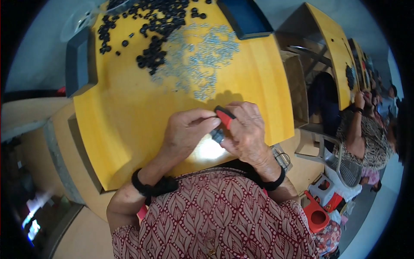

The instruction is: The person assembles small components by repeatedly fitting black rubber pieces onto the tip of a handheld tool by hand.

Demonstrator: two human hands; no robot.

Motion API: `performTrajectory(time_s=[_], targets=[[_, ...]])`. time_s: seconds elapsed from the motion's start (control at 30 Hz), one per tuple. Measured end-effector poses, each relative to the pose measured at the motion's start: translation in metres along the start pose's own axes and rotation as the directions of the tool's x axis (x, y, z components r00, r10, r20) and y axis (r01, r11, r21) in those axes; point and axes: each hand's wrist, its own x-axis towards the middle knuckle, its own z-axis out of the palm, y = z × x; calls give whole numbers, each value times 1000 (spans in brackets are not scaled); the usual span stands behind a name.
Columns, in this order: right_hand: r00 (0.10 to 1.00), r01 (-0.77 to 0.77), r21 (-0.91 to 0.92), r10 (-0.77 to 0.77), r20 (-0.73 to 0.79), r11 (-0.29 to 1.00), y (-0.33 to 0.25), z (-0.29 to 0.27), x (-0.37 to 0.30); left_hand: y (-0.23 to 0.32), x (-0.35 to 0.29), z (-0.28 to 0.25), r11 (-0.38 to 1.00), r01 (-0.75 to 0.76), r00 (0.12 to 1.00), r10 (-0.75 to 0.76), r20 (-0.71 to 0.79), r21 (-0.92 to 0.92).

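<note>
My right hand [246, 131] is wrapped round a red-and-black tool [225, 116]; its kind is partly hidden by my fingers. My left hand [187, 129] meets it, thumb and forefinger pressed together beside the tool's dark end. What sits in that pinch is too small to make out. Below the fingertips a dark grey part [217, 136] shows between the hands, and a bright patch of light falls on the yellow table [129, 125] near its front edge. Beyond my hands lies a wide scatter of small silvery screws [207, 52], with many black round pieces [153, 54] behind and left of them.
A dark tray [81, 64] stands at the table's left edge, and a blue-black tray [246, 19] at the far right corner. A clear plastic container [79, 21] is at the far left. To the right are a metal chair [343, 168], a red plastic item [316, 218] and a seated person [362, 134].
</note>
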Motion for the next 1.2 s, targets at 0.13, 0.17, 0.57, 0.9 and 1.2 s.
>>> performTrajectory(time_s=[0.13,0.17,0.57,0.9,1.2], targets=[[998,20,49,-17,-62,999,4,6,-2,7,-3,-3,994,32,999,-31,17,-100],[997,9,58,-5,-76,998,5,6,-1,9,-4,-5,996,37,999,-34,28,-85],[991,57,107,-44,-124,993,4,15,-4,11,-15,-12,996,63,992,-55,117,-70],[992,104,150,-92,-85,983,7,14,-4,11,-18,-13,999,27,993,-31,115,32],[985,117,204,-87,-150,972,7,9,5,12,-19,-10,994,58,993,-48,104,-91]])
